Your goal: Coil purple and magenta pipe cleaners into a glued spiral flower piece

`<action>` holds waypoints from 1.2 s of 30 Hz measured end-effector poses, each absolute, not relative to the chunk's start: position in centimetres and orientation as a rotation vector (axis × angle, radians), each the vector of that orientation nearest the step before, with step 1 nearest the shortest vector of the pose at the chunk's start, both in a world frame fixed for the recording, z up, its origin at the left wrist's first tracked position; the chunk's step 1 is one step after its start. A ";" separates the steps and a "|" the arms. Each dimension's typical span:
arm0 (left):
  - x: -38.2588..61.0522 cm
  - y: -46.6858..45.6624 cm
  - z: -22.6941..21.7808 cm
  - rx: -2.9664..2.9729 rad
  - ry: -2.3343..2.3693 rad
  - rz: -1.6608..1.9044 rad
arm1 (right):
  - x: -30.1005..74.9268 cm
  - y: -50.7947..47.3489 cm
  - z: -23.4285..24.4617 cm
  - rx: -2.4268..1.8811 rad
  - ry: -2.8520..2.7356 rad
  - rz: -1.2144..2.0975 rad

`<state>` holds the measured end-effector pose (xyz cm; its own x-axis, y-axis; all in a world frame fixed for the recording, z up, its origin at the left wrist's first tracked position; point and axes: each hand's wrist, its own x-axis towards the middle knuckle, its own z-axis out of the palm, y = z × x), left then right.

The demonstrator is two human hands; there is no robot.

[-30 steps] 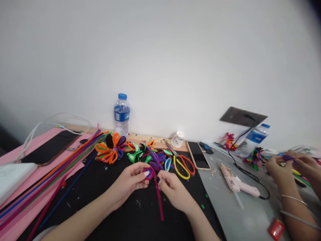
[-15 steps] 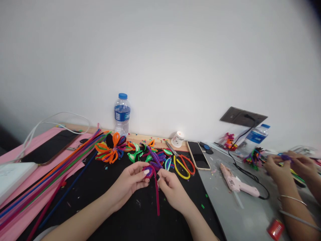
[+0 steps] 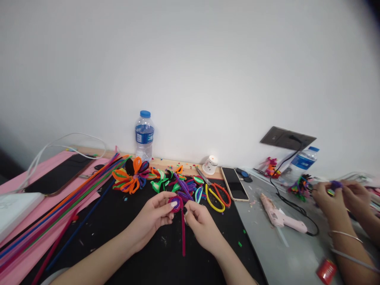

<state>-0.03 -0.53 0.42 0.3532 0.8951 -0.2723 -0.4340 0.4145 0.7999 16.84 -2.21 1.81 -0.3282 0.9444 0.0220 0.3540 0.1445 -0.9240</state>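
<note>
Coil [image 3: 178,201], magenta and purple: clamped in grip of left hand [image 3: 156,213], above black mat [image 3: 154,265]. Tail [image 3: 183,237]: hanging beside right hand [image 3: 202,221], grip cannot be told. Risk: coil unwinding, should left pinch slacken.

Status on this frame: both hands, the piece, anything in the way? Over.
Left hand pinching magenta-purple coil. Right hand at base of its loose tail, grip unclear. Tail's far end free. Scissors beyond right hand, clear of it.
</note>
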 end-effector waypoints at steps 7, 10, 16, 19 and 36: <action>0.0 -0.5 -0.1 0.650 0.725 0.986 | 16.6 -2.3 1.9 -1.258 -1.787 1.124; 0.0 -0.5 -0.2 0.641 0.710 0.974 | 16.5 -2.3 1.8 -1.247 -1.769 1.148; 0.0 -0.6 -0.1 0.642 0.722 0.957 | 16.4 -2.3 1.7 -1.254 -1.756 1.130; -0.1 -0.6 0.1 0.628 0.722 0.952 | 16.4 -2.2 1.7 -1.253 -1.750 1.120; 0.0 -0.8 0.2 0.691 0.674 0.904 | 16.7 -2.0 1.1 -1.287 -1.752 1.067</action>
<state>0.04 -0.77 0.19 0.4518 0.8633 -0.2250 -0.4615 0.4420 0.7691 16.65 -1.96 1.14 -0.2571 0.9641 0.0671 0.3829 0.1653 -0.9089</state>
